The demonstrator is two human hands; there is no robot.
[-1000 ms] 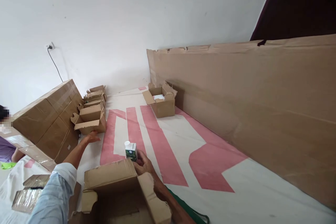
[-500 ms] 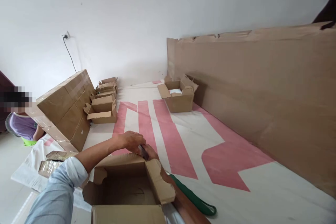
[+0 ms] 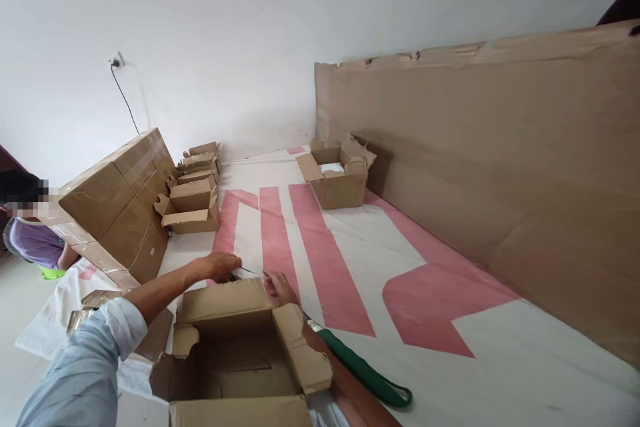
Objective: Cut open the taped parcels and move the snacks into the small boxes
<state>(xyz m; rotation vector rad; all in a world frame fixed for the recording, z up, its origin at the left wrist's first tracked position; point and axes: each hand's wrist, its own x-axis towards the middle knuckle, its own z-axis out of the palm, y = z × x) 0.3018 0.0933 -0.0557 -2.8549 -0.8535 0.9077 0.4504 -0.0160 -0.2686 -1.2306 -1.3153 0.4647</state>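
Observation:
In the head view, an open cardboard box [image 3: 240, 407] stands in front of me with its flaps folded outward. My left hand [image 3: 223, 267] is closed beyond the box's far flap, around a small dark object that I cannot make out. A thin pale strip [image 3: 247, 273] stretches from it toward my right hand [image 3: 281, 287], whose fingers are curled just past the box's far right corner. What those fingers pinch is too small to name. Beside my right forearm lies a green handle [image 3: 357, 367] with a wrist loop and a metallic end.
Stacked cardboard cartons [image 3: 120, 207] rise at left, with a row of open boxes [image 3: 193, 203] beside them. Another open box [image 3: 343, 187] holds something white. A tall cardboard panel [image 3: 475, 180] lines the right side. A person in purple [image 3: 37, 240] sits far left.
My hands have come apart: the left moved leftward with the dark object, while the right stays near the box corner. A thin pale strip now shows between them.

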